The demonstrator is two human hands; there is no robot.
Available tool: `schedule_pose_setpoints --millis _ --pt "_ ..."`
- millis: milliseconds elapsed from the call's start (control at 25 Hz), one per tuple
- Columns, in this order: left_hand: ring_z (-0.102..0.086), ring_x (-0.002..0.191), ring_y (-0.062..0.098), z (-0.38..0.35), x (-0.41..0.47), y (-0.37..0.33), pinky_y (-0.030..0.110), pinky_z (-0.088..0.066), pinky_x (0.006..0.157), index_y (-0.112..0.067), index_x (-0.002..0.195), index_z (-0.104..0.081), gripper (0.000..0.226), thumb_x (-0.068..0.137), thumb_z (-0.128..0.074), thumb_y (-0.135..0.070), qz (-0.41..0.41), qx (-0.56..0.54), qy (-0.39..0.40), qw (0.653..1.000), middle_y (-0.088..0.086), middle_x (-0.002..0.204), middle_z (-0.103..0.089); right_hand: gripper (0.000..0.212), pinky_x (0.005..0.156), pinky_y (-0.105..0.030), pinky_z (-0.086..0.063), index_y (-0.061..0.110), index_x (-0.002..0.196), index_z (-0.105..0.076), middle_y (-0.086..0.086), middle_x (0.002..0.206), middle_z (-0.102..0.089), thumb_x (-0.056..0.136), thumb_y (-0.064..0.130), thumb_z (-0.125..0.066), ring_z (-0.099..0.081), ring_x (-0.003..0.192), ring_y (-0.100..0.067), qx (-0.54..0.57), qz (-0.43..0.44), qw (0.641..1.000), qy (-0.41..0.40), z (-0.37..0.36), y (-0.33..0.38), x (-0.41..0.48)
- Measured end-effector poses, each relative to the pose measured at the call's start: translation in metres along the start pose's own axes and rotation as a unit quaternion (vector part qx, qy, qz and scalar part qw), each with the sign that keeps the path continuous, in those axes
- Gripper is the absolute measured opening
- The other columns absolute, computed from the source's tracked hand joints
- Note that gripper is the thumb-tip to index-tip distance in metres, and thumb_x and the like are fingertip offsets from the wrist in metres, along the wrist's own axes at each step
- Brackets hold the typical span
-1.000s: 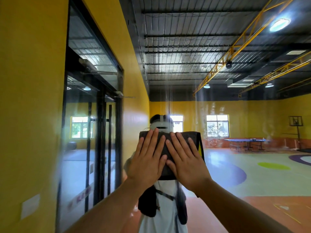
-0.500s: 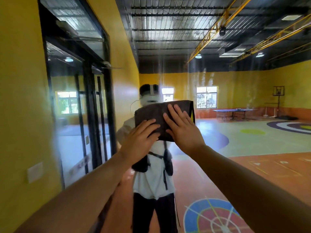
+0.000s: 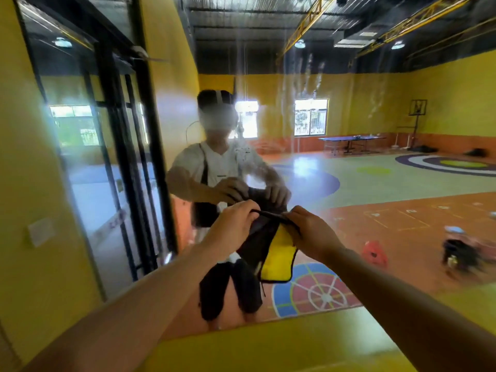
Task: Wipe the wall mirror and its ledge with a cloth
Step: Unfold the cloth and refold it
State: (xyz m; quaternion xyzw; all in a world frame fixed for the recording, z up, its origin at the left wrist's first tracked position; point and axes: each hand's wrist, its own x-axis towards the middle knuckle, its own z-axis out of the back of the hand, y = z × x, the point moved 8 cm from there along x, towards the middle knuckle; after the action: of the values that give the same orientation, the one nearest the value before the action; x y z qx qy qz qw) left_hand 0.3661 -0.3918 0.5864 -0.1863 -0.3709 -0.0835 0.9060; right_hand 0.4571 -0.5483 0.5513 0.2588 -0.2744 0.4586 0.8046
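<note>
A large wall mirror (image 3: pixel 362 183) fills the view and reflects a sports hall and the person wiping. Streaks run down the glass near the top middle. A cloth (image 3: pixel 276 253), dark grey on one side and yellow on the other, hangs in front of the glass, away from it. My left hand (image 3: pixel 233 224) pinches its top edge on the left. My right hand (image 3: pixel 308 229) pinches the same edge on the right. The yellow ledge (image 3: pixel 281 342) runs below the mirror's bottom edge.
A yellow wall (image 3: pixel 24 210) with a pale switch plate (image 3: pixel 41 232) stands to the left. Black-framed glass doors (image 3: pixel 118 157) show beside it. In the reflection a small figure (image 3: pixel 459 251) and a red cone (image 3: pixel 374 255) are on the orange floor.
Both hands have come off the glass and dropped lower. They went from pressing the cloth flat against the mirror to pinching its top edge so it hangs. The view tilted down, showing the ledge.
</note>
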Motion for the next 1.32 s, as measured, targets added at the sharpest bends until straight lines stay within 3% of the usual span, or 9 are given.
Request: schedule_pose_setpoints --millis 120,320,480,600,720,800,960,1200,1320 --pt "-0.063 0.092 0.018 -0.048 -0.048 0.012 0.002 -0.035 0.075 -0.009 0.108 -0.072 0.012 0.1 -0.064 -0.014 0.083 -0.054 0.054 0.994 -0.002 0.094 -0.067 0.025 0.079 -0.036 -0.045 0.007 0.106 -0.074 -0.009 0.094 -0.064 0.102 0.022 -0.055 -0.065 0.094 -0.034 0.08 -0.124 0.978 0.144 -0.038 -0.019 -0.053" --pt "-0.065 0.1 0.015 -0.125 -0.126 0.046 0.009 -0.04 0.076 -0.014 0.109 -0.071 0.012 0.1 -0.064 -0.018 0.219 -0.142 0.15 0.954 -0.001 0.105 -0.071 0.021 0.069 -0.017 -0.045 0.009 0.105 -0.075 -0.003 0.092 -0.069 0.101 0.025 -0.063 -0.062 0.079 -0.012 0.136 -0.241 0.918 0.282 -0.071 -0.019 -0.124" --pt "-0.064 0.106 0.017 -0.147 -0.156 0.049 0.023 -0.044 0.09 -0.016 0.113 -0.072 0.017 0.1 -0.065 -0.023 0.262 -0.132 0.178 0.939 0.001 0.112 -0.071 0.024 0.066 -0.027 -0.036 0.004 0.102 -0.074 -0.005 0.084 -0.06 0.101 0.024 -0.062 -0.048 0.074 -0.014 0.195 -0.334 0.872 0.299 -0.085 -0.024 -0.152" --pt "-0.059 0.099 0.015 -0.143 -0.167 0.038 0.027 -0.047 0.091 -0.021 0.122 -0.064 0.022 0.1 -0.064 -0.027 0.312 -0.132 0.12 0.933 0.0 0.117 -0.057 0.02 0.072 -0.033 -0.043 0.014 0.11 -0.076 -0.013 0.1 -0.07 0.1 0.027 -0.064 -0.058 0.084 -0.021 0.224 -0.363 0.862 0.275 -0.093 -0.02 -0.154" --pt "-0.059 0.088 0.017 -0.155 -0.183 0.024 0.032 -0.053 0.078 -0.019 0.115 -0.061 0.019 0.104 -0.056 -0.034 0.409 -0.299 0.136 0.851 0.003 0.106 -0.06 0.016 0.076 -0.033 -0.048 0.023 0.102 -0.076 -0.003 0.1 -0.071 0.102 0.028 -0.061 -0.062 0.094 -0.022 0.209 -0.339 0.873 0.283 -0.096 -0.012 -0.152" --pt "-0.061 0.093 0.018 -0.169 -0.192 0.012 0.029 -0.05 0.078 -0.022 0.118 -0.061 0.025 0.103 -0.058 -0.042 0.393 -0.341 0.229 0.823 0.002 0.109 -0.063 0.018 0.068 -0.03 -0.04 0.027 0.09 -0.071 0.001 0.09 -0.064 0.103 0.026 -0.058 -0.055 0.086 -0.017 0.201 -0.309 0.876 0.309 -0.098 -0.004 -0.15" --pt "-0.063 0.117 0.014 -0.179 -0.206 0.012 0.031 -0.052 0.1 -0.027 0.139 -0.056 0.047 0.095 -0.073 -0.03 0.315 -0.278 0.338 0.842 -0.007 0.13 -0.065 0.018 0.073 -0.032 -0.037 0.023 0.086 -0.072 -0.003 0.088 -0.063 0.101 0.025 -0.062 -0.051 0.083 -0.016 0.241 -0.3 0.865 0.321 -0.088 -0.004 -0.143" --pt "-0.063 0.119 0.019 -0.199 -0.237 0.031 0.042 -0.051 0.105 -0.025 0.135 -0.062 0.049 0.09 -0.075 -0.04 0.328 -0.25 0.34 0.845 -0.001 0.132 -0.064 0.019 0.075 -0.032 -0.053 0.006 0.102 -0.071 -0.013 0.091 -0.068 0.102 0.022 -0.062 -0.063 0.082 -0.023 0.383 -0.328 0.805 0.312 -0.045 -0.006 -0.122" --pt "-0.069 0.1 0.012 -0.209 -0.24 0.02 0.034 -0.057 0.091 -0.035 0.108 -0.07 0.019 0.091 -0.073 -0.025 0.296 -0.232 0.326 0.868 -0.01 0.11 -0.073 0.019 0.061 -0.026 -0.056 0.005 0.099 -0.069 -0.009 0.082 -0.07 0.103 0.02 -0.057 -0.067 0.067 -0.016 0.421 -0.331 0.779 0.326 -0.021 -0.007 -0.113"
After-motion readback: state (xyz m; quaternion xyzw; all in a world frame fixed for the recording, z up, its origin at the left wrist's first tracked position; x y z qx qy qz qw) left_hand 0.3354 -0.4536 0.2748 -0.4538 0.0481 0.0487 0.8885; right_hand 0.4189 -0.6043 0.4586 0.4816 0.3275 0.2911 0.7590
